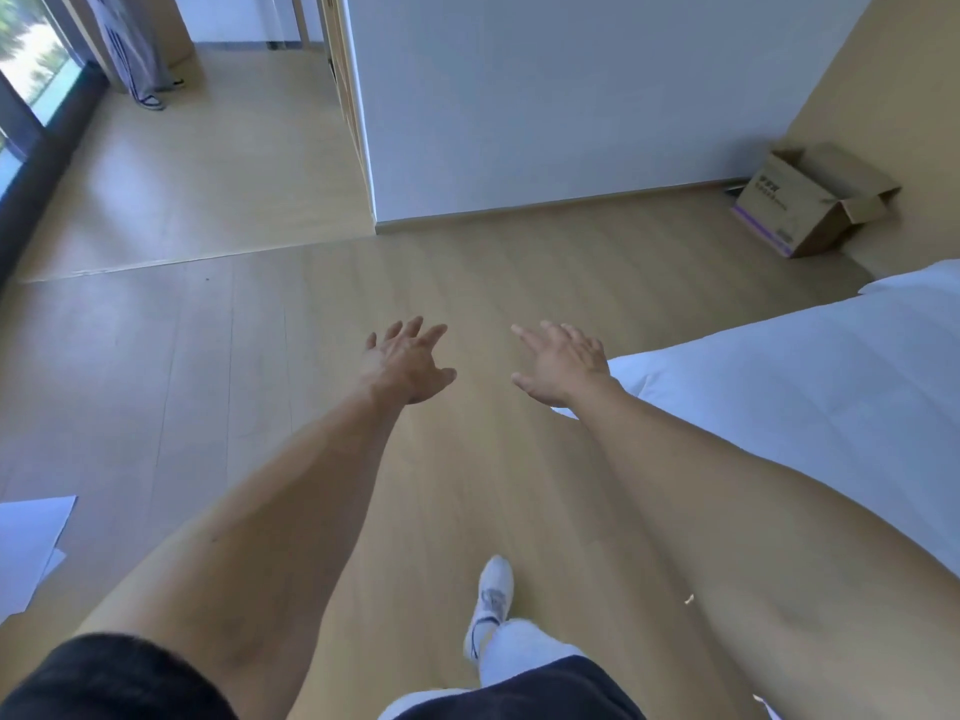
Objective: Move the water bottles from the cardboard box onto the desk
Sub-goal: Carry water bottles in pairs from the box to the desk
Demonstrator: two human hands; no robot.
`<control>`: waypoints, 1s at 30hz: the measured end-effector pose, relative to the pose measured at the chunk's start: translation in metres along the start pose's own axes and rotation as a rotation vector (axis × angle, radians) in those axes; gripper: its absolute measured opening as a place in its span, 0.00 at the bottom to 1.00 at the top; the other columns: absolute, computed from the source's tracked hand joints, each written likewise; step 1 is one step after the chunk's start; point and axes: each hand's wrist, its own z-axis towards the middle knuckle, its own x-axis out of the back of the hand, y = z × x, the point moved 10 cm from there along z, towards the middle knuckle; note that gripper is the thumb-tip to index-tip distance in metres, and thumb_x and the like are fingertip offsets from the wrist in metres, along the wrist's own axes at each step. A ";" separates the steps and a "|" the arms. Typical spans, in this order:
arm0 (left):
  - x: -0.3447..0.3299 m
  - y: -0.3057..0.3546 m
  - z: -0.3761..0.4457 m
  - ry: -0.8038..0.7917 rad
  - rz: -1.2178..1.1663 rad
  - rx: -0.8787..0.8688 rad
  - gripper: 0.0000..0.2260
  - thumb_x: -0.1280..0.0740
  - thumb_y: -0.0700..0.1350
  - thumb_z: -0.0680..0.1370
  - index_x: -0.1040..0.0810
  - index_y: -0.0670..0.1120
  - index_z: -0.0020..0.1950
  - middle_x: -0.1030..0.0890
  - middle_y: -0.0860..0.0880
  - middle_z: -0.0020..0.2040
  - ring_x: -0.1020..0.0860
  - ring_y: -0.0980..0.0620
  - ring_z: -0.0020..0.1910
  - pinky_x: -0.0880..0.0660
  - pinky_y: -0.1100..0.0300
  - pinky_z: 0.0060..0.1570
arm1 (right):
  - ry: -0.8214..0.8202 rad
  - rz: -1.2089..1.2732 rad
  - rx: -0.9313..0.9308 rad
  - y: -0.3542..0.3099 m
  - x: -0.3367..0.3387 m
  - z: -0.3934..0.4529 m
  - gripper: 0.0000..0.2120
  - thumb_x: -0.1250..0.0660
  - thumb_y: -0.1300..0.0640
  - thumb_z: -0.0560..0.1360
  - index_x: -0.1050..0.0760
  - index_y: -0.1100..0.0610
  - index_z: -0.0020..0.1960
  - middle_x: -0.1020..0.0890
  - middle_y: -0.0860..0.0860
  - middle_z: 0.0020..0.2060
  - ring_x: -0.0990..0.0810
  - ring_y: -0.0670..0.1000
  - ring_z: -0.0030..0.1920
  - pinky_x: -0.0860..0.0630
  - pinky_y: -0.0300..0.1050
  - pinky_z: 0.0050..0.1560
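Observation:
A brown cardboard box (810, 200) with open flaps stands on the wood floor at the far right, against the wall corner. Its inside is hidden from here, and no water bottles or desk show in the view. My left hand (405, 363) and my right hand (563, 363) are stretched out in front of me over the floor, fingers spread and holding nothing. Both hands are far from the box.
A white bed (805, 387) fills the right side. A white wall (571, 106) juts out ahead with a doorway to its left. A person's legs (140, 54) stand at the far left by a window. White paper (26, 548) lies at the left edge. My white shoe (491, 600) is on the floor.

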 end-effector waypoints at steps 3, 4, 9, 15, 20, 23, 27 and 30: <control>0.011 -0.008 0.052 0.012 0.008 -0.010 0.33 0.37 0.61 0.80 0.46 0.58 0.81 0.48 0.50 0.83 0.50 0.48 0.81 0.51 0.44 0.78 | -0.003 0.008 -0.010 0.001 0.007 0.052 0.34 0.40 0.36 0.78 0.50 0.39 0.80 0.45 0.51 0.80 0.46 0.56 0.78 0.46 0.56 0.75; 0.014 -0.011 0.068 0.017 0.015 -0.013 0.33 0.37 0.62 0.80 0.46 0.59 0.81 0.48 0.50 0.83 0.50 0.47 0.81 0.51 0.44 0.78 | -0.003 0.012 -0.013 0.002 0.008 0.067 0.35 0.40 0.36 0.78 0.51 0.39 0.80 0.45 0.51 0.80 0.46 0.56 0.79 0.46 0.56 0.76; 0.047 -0.023 0.180 0.046 0.050 -0.002 0.33 0.36 0.62 0.78 0.44 0.59 0.80 0.45 0.49 0.82 0.46 0.46 0.80 0.49 0.43 0.77 | 0.015 0.055 -0.017 0.013 0.027 0.174 0.35 0.38 0.36 0.77 0.49 0.39 0.79 0.43 0.51 0.79 0.43 0.56 0.78 0.44 0.55 0.75; 0.098 -0.024 0.306 0.035 0.060 0.013 0.34 0.35 0.63 0.77 0.44 0.61 0.80 0.45 0.51 0.82 0.46 0.48 0.80 0.48 0.43 0.76 | -0.007 0.079 -0.026 0.037 0.066 0.292 0.36 0.37 0.36 0.76 0.48 0.38 0.79 0.43 0.51 0.79 0.42 0.57 0.77 0.43 0.56 0.75; 0.126 -0.007 0.389 0.042 0.057 -0.029 0.34 0.35 0.62 0.76 0.44 0.61 0.80 0.44 0.51 0.81 0.45 0.48 0.80 0.47 0.44 0.76 | -0.011 0.095 -0.049 0.055 0.091 0.367 0.36 0.37 0.36 0.76 0.48 0.38 0.79 0.43 0.50 0.79 0.42 0.56 0.77 0.43 0.56 0.74; 0.133 0.011 0.437 0.021 0.075 -0.076 0.34 0.36 0.62 0.77 0.44 0.61 0.80 0.44 0.50 0.81 0.44 0.47 0.79 0.47 0.43 0.76 | -0.028 0.115 -0.088 0.073 0.098 0.403 0.36 0.36 0.36 0.76 0.48 0.38 0.79 0.43 0.50 0.80 0.42 0.57 0.78 0.43 0.57 0.75; 0.140 0.036 0.503 -0.017 0.091 -0.154 0.34 0.36 0.62 0.77 0.45 0.61 0.80 0.44 0.49 0.82 0.44 0.47 0.80 0.47 0.43 0.77 | -0.041 0.114 -0.146 0.102 0.105 0.451 0.36 0.37 0.36 0.76 0.48 0.39 0.80 0.43 0.51 0.79 0.41 0.57 0.77 0.41 0.57 0.74; 0.151 0.058 0.558 -0.021 0.109 -0.247 0.33 0.36 0.61 0.77 0.44 0.60 0.80 0.41 0.49 0.81 0.42 0.46 0.79 0.44 0.44 0.75 | -0.050 0.128 -0.212 0.125 0.111 0.492 0.36 0.37 0.37 0.77 0.48 0.39 0.80 0.43 0.51 0.79 0.41 0.57 0.77 0.41 0.57 0.74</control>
